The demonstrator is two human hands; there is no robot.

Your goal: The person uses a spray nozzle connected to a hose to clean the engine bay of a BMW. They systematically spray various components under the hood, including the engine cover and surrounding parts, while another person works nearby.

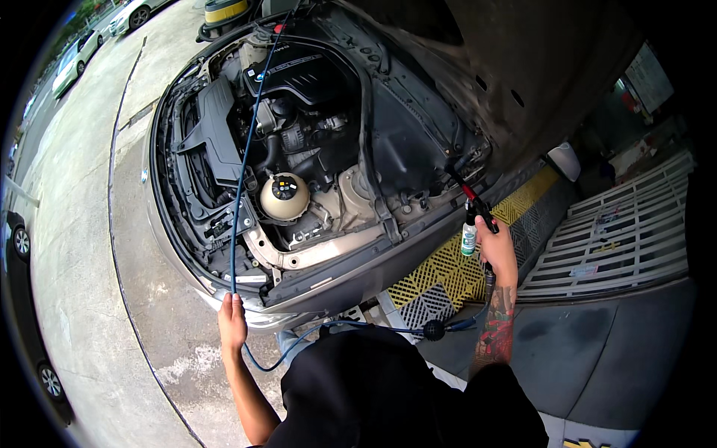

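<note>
My right hand [497, 250] is wrapped round the grip of a black and red spray gun [482, 211]. A small clear bottle [468, 237] with a green and white label hangs from the gun. The gun's dark nozzle end points toward the rear corner of the open engine bay [388, 131]. At the car's front corner, my left hand [232, 321] is closed on a blue air hose [237, 201]. From there the hose runs up across the engine bay. Below the hand it loops right, past a black ball [433, 330], toward the gun.
The raised hood [515, 45] overhangs the far right. A pale coolant tank [284, 200] and a black engine cover [299, 75] sit in the bay. White slatted panels [620, 231] stand right of yellow and grey floor grating [426, 280]. Parked cars [78, 63] line the left.
</note>
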